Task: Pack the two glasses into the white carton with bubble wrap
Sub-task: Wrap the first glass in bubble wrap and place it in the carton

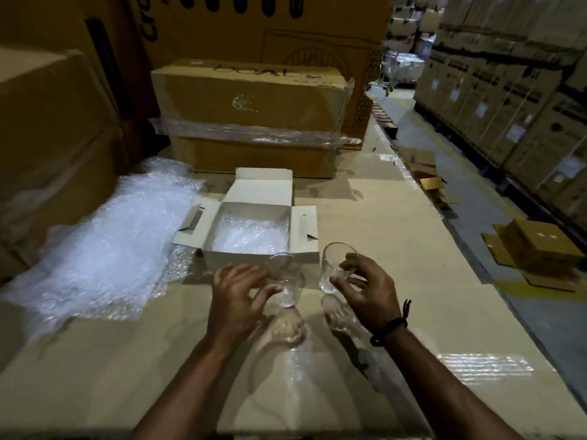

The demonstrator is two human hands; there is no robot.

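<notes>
The cardboard-covered work surface (381, 236) fills most of the view, with a taped brown carton (247, 100) at its far end at twelve o'clock. A large loose sheet of bubble wrap (104, 249) lies at nine to ten o'clock from the hands. The white carton (235, 260) sits at twelve o'clock, just beyond the hands, its flaps folded out to nine, twelve and three o'clock and its floor already lined with a piece of bubble wrap (251, 236). The left hand (235, 293) has its fingers and thumb curled round the left glass (287, 281), whose rim overlaps the carton's near wall in this view. The right hand (368, 290), with a black wristband (390, 325), pinches the right glass (333, 268) between thumb and fingertips, just at three o'clock of the other glass. Both glasses look tilted and lifted off the surface, judging by the shadows beneath them, and neither is wrapped. The step in hand seems to be bringing the pair to the carton. The next move would call for carrying them forward over the near wall and setting them on the lining without knocking them together, probably with more wrap from the nine o'clock sheet between or over them.
</notes>
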